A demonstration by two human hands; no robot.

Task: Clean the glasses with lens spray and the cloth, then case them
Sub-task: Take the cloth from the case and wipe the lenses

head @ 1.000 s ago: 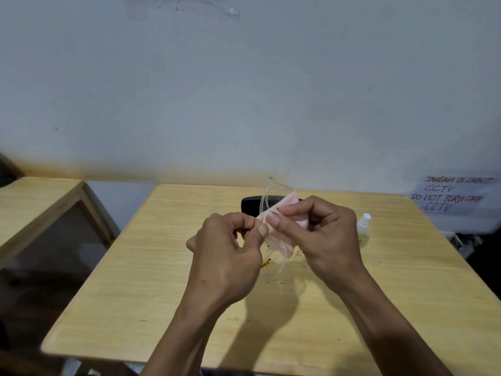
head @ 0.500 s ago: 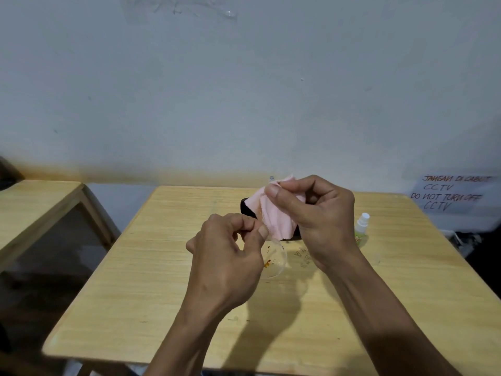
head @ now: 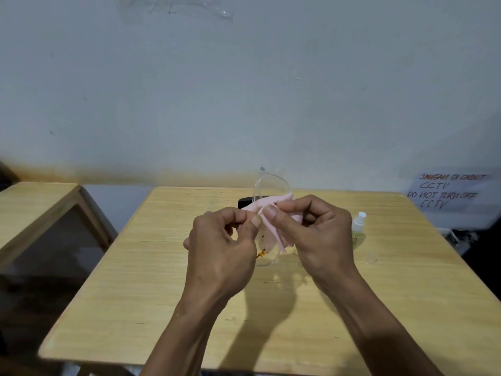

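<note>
Clear-framed glasses [head: 267,185] stand on end above the table's middle, one lens up and one down. My left hand [head: 222,248] pinches their frame at the middle. My right hand [head: 314,234] pinches a pink cloth [head: 273,226] against the glasses, just below the upper lens. The lower lens [head: 267,253] shows orange smudges. A black case [head: 244,203] lies behind my hands, mostly hidden. A small white spray bottle [head: 358,226] stands to the right of my right hand.
The wooden table [head: 151,294] stands against a white wall. A small clear cap [head: 371,258] lies near the bottle. A second wooden table [head: 32,210] is at the left. A handwritten CCTV notice [head: 447,191] hangs at the right.
My right hand came down with the cloth from over the upper lens to the middle of the glasses, so the upper lens shows again. My left hand kept its hold.
</note>
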